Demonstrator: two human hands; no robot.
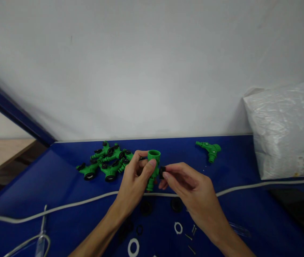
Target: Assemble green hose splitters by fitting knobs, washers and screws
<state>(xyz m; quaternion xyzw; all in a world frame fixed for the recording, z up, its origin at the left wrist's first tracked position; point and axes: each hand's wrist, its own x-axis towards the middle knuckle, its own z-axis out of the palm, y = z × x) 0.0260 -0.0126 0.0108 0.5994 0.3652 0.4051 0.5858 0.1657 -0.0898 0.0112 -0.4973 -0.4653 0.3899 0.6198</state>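
A person's left hand grips a green hose fitting, wide end up, above the table, apparently steadying it, while the right hand pinches a black part close beside it.

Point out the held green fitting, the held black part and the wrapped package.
Green fitting (155, 172), head view: body, below the round opening.
Black part (162, 172), head view: middle of its visible side.
Wrapped package (285, 130), head view: middle of its front.

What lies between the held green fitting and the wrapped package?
Head view: the right hand holding a small black part, and, beyond it, a loose green fitting.
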